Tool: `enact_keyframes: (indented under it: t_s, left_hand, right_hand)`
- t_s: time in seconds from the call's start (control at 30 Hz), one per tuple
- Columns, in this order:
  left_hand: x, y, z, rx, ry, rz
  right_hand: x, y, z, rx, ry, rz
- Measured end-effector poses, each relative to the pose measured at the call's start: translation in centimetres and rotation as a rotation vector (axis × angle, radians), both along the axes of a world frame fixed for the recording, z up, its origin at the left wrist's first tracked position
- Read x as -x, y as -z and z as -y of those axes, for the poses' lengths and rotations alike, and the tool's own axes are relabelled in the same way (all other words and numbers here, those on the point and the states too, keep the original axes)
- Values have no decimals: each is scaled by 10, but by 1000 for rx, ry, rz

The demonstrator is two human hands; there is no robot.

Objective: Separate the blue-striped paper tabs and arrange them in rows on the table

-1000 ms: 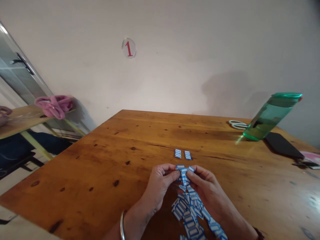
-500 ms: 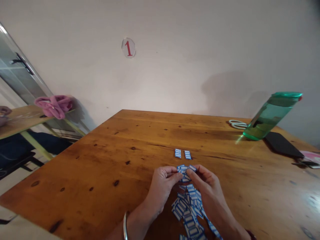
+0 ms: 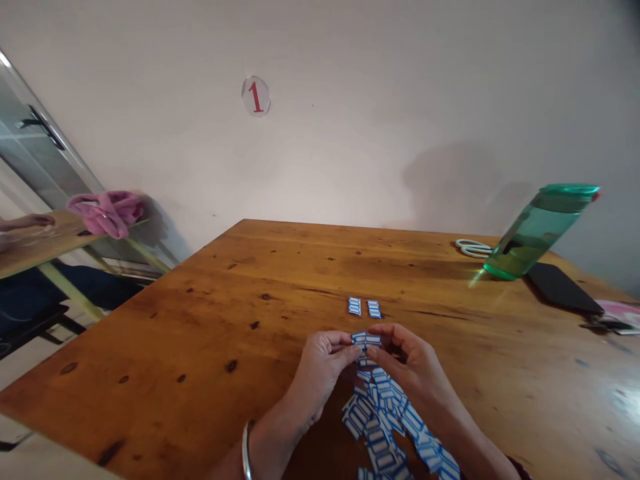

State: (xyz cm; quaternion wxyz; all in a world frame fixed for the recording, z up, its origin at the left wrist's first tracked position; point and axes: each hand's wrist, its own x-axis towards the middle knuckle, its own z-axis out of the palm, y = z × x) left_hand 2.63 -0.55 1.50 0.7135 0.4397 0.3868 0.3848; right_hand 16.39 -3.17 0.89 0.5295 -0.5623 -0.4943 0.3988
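The left hand (image 3: 320, 370) and right hand (image 3: 420, 367) meet, thumbs and fingers pinching small flat blue-edged white pieces (image 3: 359, 339) between them. A loose heap of similar blue-and-white pieces (image 3: 381, 437) lies nearer the person on the knotted brown wooden surface (image 3: 200, 333). Two small blue-and-white striped rectangles, the left one (image 3: 355, 307) and the right one (image 3: 374, 309), lie apart, just beyond the hands.

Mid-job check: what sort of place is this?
Likely a shared indoor workroom, though a home or classroom can't be ruled out. A red "1" sign is on the wall, and beyond the wooden table stands a second table with another person's hand at it.
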Motion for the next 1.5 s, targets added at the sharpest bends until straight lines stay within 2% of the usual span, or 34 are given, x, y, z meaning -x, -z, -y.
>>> enact_keyframes:
  t_s: [0.27,0.43,0.67,0.83,0.93,1.03,1.1,1.23,1.4,1.5]
  left_hand:
    - [-1,0,2,22,71,0]
    - [0,-1,1,27,117,4]
    - [1,-1,1,3,165,19]
    - [0,0,1,23,155,29]
    - [0,2,0,-1,50,26]
    - [0,3,-2,-87,-101,-5]
    - [0,4,-3,-132,-153,-26]
    - [1,3,-3,-136,-150,-45]
    - [0,4,-1,-125,-115,-57]
    - [1,8,1,-246,-64,-184]
  right_hand:
    - [1,2,0,-36,-40,-10]
    - [-1,2,1,18,-145,-138]
    - [-4,5,2,53,-244,-146]
    - [-2,2,1,68,-220,-137]
    - [0,-2,0,67,-192,-112]
    - [3,-2,0,58,-191,-85]
    - [5,0,0,43,-185,-70]
    - [10,5,0,22,-116,-127]
    - [13,0,2,52,-60,-281]
    - [6,-6,2,53,-36,-261]
